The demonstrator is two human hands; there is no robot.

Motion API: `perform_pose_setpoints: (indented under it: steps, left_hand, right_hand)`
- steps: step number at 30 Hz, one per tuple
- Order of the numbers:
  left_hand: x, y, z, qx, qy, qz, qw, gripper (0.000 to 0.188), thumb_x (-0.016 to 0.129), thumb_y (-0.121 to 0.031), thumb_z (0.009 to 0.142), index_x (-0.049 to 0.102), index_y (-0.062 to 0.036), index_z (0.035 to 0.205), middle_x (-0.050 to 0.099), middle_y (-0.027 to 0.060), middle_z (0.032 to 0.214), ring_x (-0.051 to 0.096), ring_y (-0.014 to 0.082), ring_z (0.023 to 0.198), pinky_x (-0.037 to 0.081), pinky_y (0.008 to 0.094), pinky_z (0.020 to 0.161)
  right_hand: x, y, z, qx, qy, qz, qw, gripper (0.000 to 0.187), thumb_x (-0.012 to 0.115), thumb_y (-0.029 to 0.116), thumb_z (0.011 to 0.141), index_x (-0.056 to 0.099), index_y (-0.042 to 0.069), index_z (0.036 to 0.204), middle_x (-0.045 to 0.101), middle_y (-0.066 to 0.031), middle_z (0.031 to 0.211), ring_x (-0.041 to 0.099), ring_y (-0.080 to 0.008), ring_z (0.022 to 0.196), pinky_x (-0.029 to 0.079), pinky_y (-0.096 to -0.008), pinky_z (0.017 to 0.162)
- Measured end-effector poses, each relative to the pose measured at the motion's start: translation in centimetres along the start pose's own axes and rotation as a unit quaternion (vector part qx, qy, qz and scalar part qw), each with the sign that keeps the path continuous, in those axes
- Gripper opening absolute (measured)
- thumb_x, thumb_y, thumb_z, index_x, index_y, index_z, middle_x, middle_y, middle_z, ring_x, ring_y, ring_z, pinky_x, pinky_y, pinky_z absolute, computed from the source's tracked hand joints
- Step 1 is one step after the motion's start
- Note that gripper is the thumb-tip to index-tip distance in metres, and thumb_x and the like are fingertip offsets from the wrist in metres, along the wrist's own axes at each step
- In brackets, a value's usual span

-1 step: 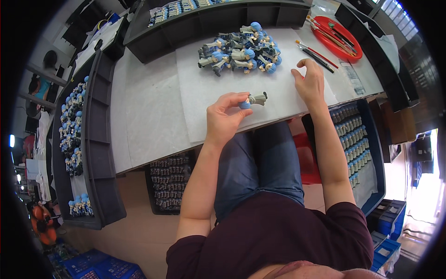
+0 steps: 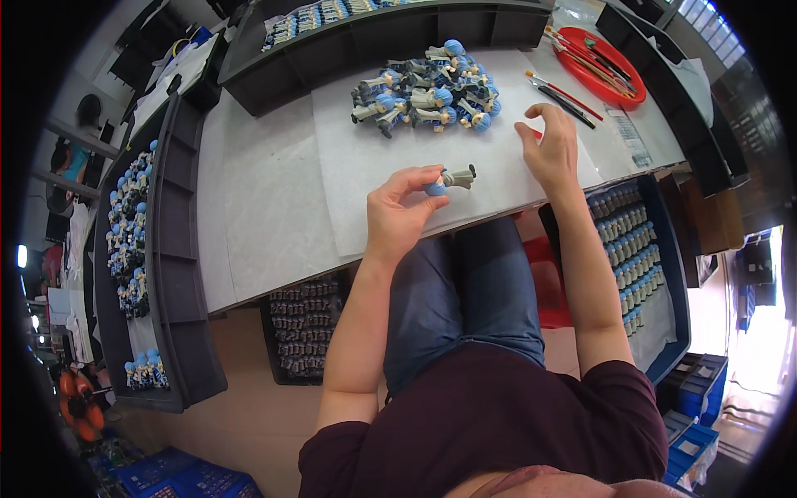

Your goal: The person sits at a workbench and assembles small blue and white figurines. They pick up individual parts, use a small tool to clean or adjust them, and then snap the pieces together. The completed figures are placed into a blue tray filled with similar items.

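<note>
My left hand [image 2: 397, 207] pinches a small figurine [image 2: 455, 179] by its blue-haired head, between thumb and fingers. The figurine lies sideways above the white sheet, its grey coat and dark feet pointing right. My right hand [image 2: 551, 151] hovers over the right part of the sheet, thumb and forefinger apart in a curve. A small red spot shows between them; I cannot tell what it is. Beyond both hands, a heap of similar blue-haired figurines [image 2: 433, 95] lies on the white sheet [image 2: 349, 183].
A red oval tray [image 2: 635, 87] holds brushes; a red brush [image 2: 573, 98] and a dark pen-like tool lie beside it. Dark crates with figurines stand at the left [image 2: 178, 249] and back [image 2: 374, 50]. A blue crate [image 2: 674, 290] of figurines is below right.
The fingers of my right hand have shifted very slightly, and the red spot now shows between them. My left hand keeps its pinch on the figurine.
</note>
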State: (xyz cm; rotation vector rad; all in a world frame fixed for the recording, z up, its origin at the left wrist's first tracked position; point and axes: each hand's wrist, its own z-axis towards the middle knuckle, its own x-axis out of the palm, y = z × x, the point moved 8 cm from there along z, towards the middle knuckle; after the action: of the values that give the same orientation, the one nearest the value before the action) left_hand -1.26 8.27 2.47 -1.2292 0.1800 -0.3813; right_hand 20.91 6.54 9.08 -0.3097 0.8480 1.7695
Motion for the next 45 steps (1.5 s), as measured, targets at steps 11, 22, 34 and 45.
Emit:
perform_pose_setpoints:
  steps: [11,22,34,45]
  left_hand:
    - [1.4,-0.9,-0.1,-0.006,0.019,0.105,0.994,0.034,0.061,0.008,0.077,0.057,0.0035,0.110,0.053,0.0150,0.125,0.053,0.0181,0.101,0.043,0.0283,0.085]
    - [1.9,-0.7,-0.1,-0.019,0.007,0.231,0.973,0.027,0.054,-0.002,0.088,0.056,0.0036,0.114,0.058,0.0089,0.117,0.053,0.0147,0.101,0.041,0.0274,0.091]
    - [2.2,-0.3,0.1,-0.039,0.000,0.252,0.967,0.026,0.055,-0.003,0.087,0.057,0.0042,0.113,0.059,0.0105,0.115,0.054,0.0159,0.102,0.041,0.0279,0.092]
    - [2.8,-1.4,0.2,0.047,-0.007,0.251,0.967,0.017,0.062,0.003,0.078,0.064,0.0024,0.095,0.064,0.0114,0.104,0.059,0.0149,0.092,0.048,0.0264,0.081]
  right_hand:
    - [-4.8,0.4,-6.8,0.050,0.071,0.245,0.966,0.023,0.067,0.004,0.072,0.061,0.001,0.094,0.061,-0.0147,0.086,0.061,-0.0298,0.081,0.049,-0.0357,0.072]
    - [-33.2,-33.9,-34.9,0.540,-0.109,-0.276,0.787,0.027,0.068,0.023,0.076,0.067,0.012,0.101,0.067,-0.0113,0.094,0.065,-0.0254,0.089,0.050,-0.0340,0.079]
    - [-31.8,-39.0,-46.9,0.650,-0.002,-0.245,0.719,0.025,0.069,0.020,0.075,0.068,0.012,0.099,0.066,-0.0130,0.097,0.063,-0.0272,0.094,0.048,-0.0353,0.083]
    - [-29.3,-33.2,-35.0,0.450,-0.144,-0.205,0.857,0.034,0.057,0.026,0.090,0.057,0.004,0.116,0.065,-0.0128,0.100,0.062,-0.0195,0.090,0.049,-0.0300,0.079]
